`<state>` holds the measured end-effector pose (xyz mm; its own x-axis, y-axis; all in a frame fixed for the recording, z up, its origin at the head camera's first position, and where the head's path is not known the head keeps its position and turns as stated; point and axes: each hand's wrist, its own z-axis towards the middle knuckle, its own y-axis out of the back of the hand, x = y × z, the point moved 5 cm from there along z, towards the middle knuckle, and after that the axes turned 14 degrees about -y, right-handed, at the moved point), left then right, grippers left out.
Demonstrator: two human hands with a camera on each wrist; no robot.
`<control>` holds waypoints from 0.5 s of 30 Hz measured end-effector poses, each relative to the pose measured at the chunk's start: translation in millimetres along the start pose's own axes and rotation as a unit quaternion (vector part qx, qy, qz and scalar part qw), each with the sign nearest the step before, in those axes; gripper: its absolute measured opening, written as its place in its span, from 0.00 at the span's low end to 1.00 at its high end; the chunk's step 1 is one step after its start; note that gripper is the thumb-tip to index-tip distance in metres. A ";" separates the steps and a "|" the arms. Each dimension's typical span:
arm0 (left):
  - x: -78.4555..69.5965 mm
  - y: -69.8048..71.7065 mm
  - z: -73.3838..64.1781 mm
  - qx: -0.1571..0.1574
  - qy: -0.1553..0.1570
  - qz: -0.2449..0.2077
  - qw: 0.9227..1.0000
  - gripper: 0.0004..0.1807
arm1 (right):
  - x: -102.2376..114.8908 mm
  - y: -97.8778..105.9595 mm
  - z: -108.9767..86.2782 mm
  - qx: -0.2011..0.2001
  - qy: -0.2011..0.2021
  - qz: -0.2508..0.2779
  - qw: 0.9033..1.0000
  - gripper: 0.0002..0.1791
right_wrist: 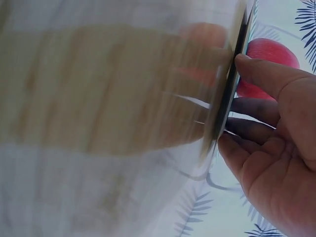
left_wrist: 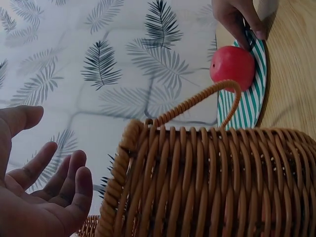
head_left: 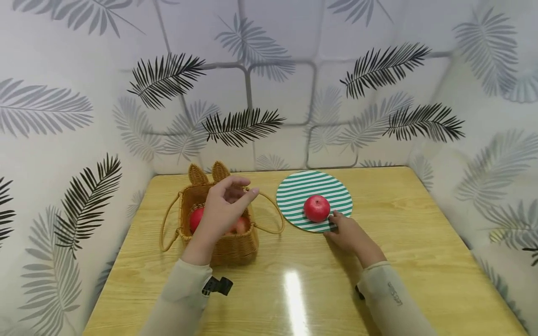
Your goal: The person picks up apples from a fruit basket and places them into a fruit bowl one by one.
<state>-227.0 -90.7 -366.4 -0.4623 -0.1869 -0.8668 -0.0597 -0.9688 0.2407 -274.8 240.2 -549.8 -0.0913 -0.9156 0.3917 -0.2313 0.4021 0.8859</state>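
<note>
We see 1 red fruit (head_left: 317, 208), round without a long axis, on the striped mat (head_left: 313, 181). Our right hand (head_left: 348, 234) is nearer, fingers parted at the mat's near-right edge; our left hand (head_left: 222, 205), loosely spread, holds nothing above the basket (head_left: 235, 249), left of the mat.

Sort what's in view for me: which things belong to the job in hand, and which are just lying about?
Likely in the job:
red fruit
striped mat under it, right hand at the mat's edge
wicker basket, left hand above it
fruit inside the basket

Likely just surroundings:
wooden table
leaf-print backdrop
</note>
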 end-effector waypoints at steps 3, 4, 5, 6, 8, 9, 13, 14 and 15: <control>-0.7 6.8 -3.4 0.000 -0.003 0.015 1.000 0.15 | 0.4 -0.4 -4.6 -0.008 0.000 -0.016 1.000 0.31; -0.1 9.2 -4.2 0.001 -0.003 0.019 1.000 0.15 | 2.2 1.1 -7.0 -0.015 0.003 -0.021 1.000 0.31; 1.2 11.6 -5.1 0.001 -0.001 0.023 1.000 0.15 | 4.6 3.2 -9.8 -0.024 0.008 -0.024 0.999 0.30; 3.0 14.2 -5.9 0.000 0.002 0.028 1.000 0.15 | 7.6 5.6 -12.6 -0.035 0.012 -0.024 0.999 0.29; 6.8 19.3 -7.2 -0.004 0.012 0.033 0.999 0.17 | 17.3 12.3 -19.4 -0.056 0.019 -0.021 0.998 0.26; 9.2 21.5 -7.6 -0.006 0.018 0.034 0.999 0.17 | 22.8 16.1 -23.2 -0.067 0.021 -0.019 0.997 0.24; 15.8 28.6 -9.6 -0.015 0.032 0.037 0.999 0.18 | 49.6 29.6 -42.3 -0.125 0.042 0.007 0.991 0.15; 17.1 30.0 -10.2 -0.017 0.033 0.038 0.999 0.18 | 57.0 31.6 -47.0 -0.143 0.055 0.015 0.988 0.14; 17.7 30.9 -10.9 -0.019 0.033 0.039 0.999 0.18 | 64.6 33.4 -51.9 -0.162 0.071 0.022 0.984 0.13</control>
<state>-227.4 -125.7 -379.1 -0.4044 -0.2713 -0.8734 0.0086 -0.9561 0.2930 -238.2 195.1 -482.1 0.0477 -0.8963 0.4410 0.0931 0.4435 0.8914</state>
